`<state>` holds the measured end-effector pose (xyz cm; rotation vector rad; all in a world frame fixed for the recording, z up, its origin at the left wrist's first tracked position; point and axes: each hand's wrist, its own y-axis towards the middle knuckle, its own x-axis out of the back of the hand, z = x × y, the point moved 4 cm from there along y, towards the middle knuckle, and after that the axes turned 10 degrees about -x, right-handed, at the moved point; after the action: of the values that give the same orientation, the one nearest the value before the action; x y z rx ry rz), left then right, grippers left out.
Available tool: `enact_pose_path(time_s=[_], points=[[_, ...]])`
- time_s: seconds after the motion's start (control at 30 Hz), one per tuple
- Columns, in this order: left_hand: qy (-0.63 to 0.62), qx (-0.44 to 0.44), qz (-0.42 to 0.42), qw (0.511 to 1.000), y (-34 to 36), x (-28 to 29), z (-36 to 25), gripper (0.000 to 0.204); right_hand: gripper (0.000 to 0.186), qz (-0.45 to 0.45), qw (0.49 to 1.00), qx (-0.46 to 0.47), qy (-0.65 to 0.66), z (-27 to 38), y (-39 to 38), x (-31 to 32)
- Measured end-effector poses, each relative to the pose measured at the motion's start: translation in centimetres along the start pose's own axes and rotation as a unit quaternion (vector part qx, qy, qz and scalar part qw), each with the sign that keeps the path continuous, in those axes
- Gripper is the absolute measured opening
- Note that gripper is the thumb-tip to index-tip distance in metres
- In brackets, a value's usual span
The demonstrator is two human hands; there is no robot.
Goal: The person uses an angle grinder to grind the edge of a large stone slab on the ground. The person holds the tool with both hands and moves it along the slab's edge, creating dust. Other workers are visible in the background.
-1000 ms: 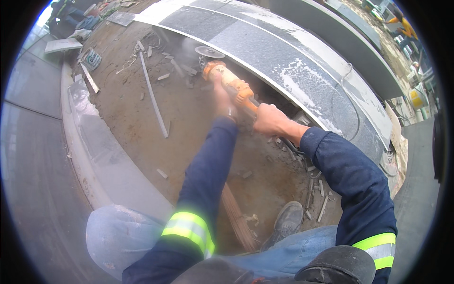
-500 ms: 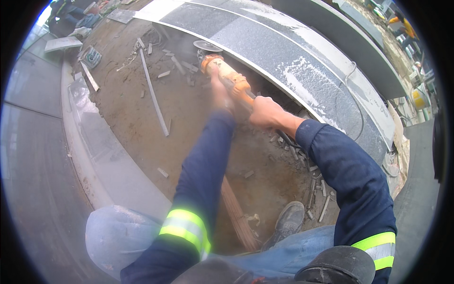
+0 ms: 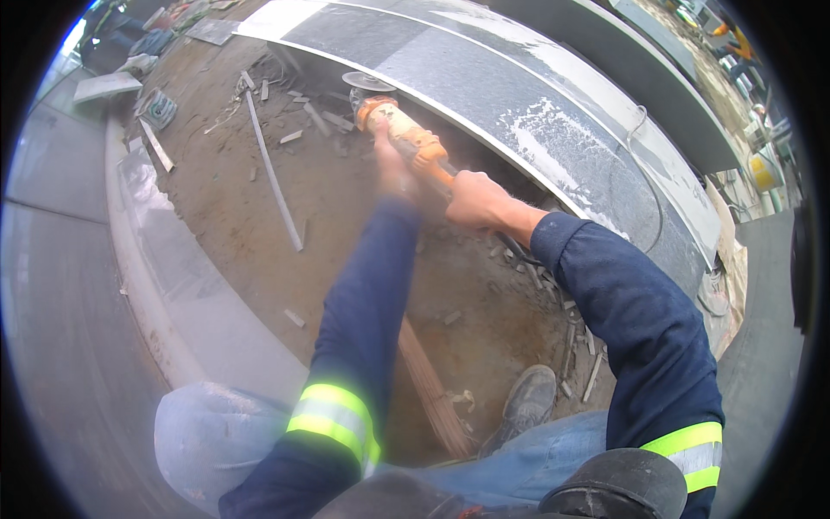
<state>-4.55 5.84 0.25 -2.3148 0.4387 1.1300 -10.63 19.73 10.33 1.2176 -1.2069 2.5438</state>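
Note:
Both my hands are on an orange angle grinder (image 3: 419, 143), stretched out ahead of me. My left hand (image 3: 393, 169) is closed around the front of its body, just behind the head; haze blurs it a little. Farther back, my right hand (image 3: 477, 201) grips the rear handle. The round disc (image 3: 369, 81) at the grinder's front is at the near white edge of a grey stone slab (image 3: 484, 91). Whether the disc touches the edge or sits just apart from it, I cannot tell. Dust hangs in the air around my left arm.
Stone offcuts and a long thin strip (image 3: 275, 169) lie on the dirt. A wooden plank (image 3: 430, 394) lies by my shoe (image 3: 529, 398). A bucket (image 3: 158, 110) stands at the far left. A grey cable (image 3: 644, 164) crosses the slab. A person in orange (image 3: 737, 43) is at the far right.
The grinder and both hands have shifted slightly left along the slab's edge, partly because the whole view moved a little. My grip looks the same.

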Motion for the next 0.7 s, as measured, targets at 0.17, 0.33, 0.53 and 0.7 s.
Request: enact_pose_path(time_s=[0.17, 0.33, 0.53, 0.7], points=[[0.021, -0.022, -0.001, 1.0, -1.0, -0.3, 0.9, 0.089, 0.03, -0.023, 1.0, -0.005, -0.003, -1.6, -0.2, -0.5], [-0.009, -0.005, -0.013, 1.0, -1.5, 0.1, 1.6, 0.089, 0.033, -0.024, 1.0, 0.004, -0.002, -2.4, -1.0, -1.0], [-0.004, -0.015, -0.008, 1.0, -2.8, -0.5, 2.0, 0.087, 0.033, 0.003, 0.999, -0.028, 0.034, -3.3, -2.2, -0.9], [-0.011, -0.023, -0.014, 1.0, -3.0, -0.3, 1.9, 0.085, 0.033, -0.009, 0.999, -0.02, 0.036, -3.3, -2.6, -1.0]])
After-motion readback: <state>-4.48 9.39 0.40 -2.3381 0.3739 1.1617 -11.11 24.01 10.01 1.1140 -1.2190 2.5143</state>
